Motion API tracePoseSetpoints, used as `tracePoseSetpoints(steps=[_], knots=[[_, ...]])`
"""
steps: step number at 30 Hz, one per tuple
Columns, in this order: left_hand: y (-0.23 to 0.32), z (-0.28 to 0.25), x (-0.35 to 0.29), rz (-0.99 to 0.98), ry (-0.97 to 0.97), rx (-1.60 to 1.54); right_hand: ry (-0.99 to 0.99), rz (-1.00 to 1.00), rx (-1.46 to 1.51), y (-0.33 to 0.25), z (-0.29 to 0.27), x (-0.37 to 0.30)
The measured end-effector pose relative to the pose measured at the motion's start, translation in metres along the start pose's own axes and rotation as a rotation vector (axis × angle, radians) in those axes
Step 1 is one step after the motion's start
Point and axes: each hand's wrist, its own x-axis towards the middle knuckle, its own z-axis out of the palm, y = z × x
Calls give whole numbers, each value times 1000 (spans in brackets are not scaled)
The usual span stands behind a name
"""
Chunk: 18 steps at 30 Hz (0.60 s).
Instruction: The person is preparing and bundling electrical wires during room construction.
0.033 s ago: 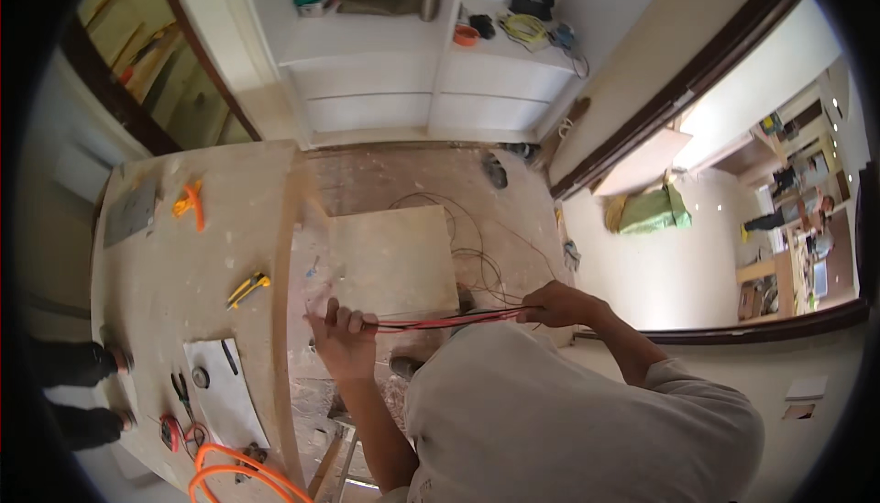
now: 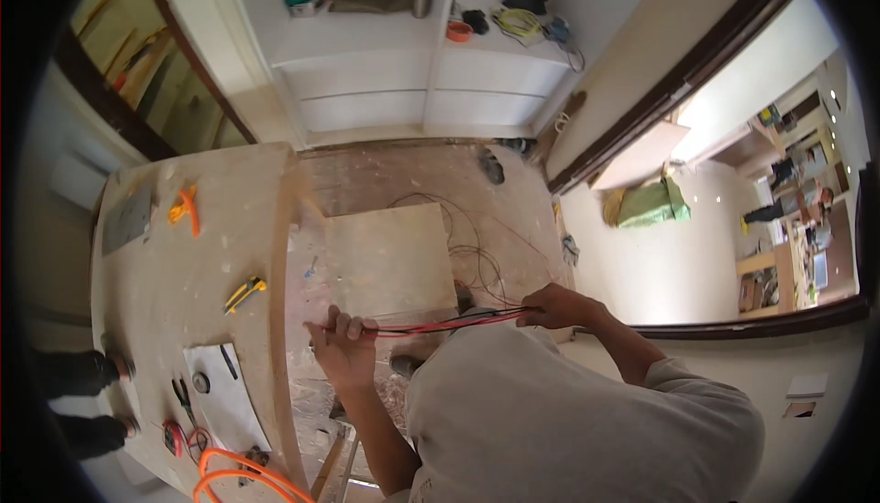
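Note:
In front of my body, a bundle of thin red and black wires (image 2: pixel 449 324) runs nearly level between my two hands. My left hand (image 2: pixel 346 352) is closed on the bundle's left end, fingers curled and raised. At the other end, my right hand (image 2: pixel 555 307) grips the wires with its fingers wrapped round them. Dark wire trails from near the right hand to loose loops of wire (image 2: pixel 478 260) on the floor. Below the bundle, a pale square board (image 2: pixel 390 260) lies on the floor.
To the left, a wooden worktop (image 2: pixel 183 274) carries a yellow utility knife (image 2: pixel 245 295), orange-handled tool (image 2: pixel 187 210), pliers (image 2: pixel 182 397), paper sheet (image 2: pixel 236 407) and orange hose (image 2: pixel 243 471). A person's legs (image 2: pixel 87 365) show at far left. White shelves (image 2: pixel 367 49) stand ahead; a doorway opens right.
The red and black wires cross each other more between my hands. Both hands stay almost in place, and the view has shifted slightly.

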Motion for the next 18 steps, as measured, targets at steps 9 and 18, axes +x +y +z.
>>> tracePoseSetpoints(steps=[9,18], knots=[[-43,30,-72,204,-67,103,476,140,117,197,101,3],[33,119,-132,796,-361,370,1448,392,-85,273,84,75]])
